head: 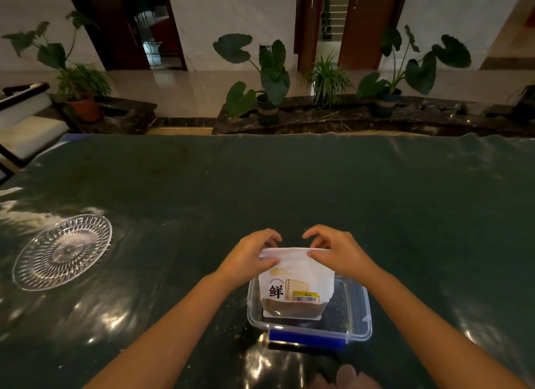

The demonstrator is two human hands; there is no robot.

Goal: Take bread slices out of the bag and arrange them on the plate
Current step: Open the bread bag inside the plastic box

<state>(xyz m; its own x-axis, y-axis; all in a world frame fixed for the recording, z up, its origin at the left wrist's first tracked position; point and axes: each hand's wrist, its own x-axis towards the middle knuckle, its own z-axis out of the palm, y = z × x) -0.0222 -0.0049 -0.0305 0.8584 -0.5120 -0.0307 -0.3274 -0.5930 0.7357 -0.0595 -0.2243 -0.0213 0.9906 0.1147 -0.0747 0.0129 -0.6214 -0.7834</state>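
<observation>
Bag (295, 275) top pinched btwn 2 hands (254, 255) (337, 251) — thumbs front.

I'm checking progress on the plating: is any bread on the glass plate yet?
No, the glass plate lies bare at the left, while both hands pinch the bread bag's top.

We're looking at a lobby, hotel or office kind: polished marble floor (185, 81), dark wooden doors (366, 23), potted plants (269, 78) lined up well beyond the hands.
</observation>
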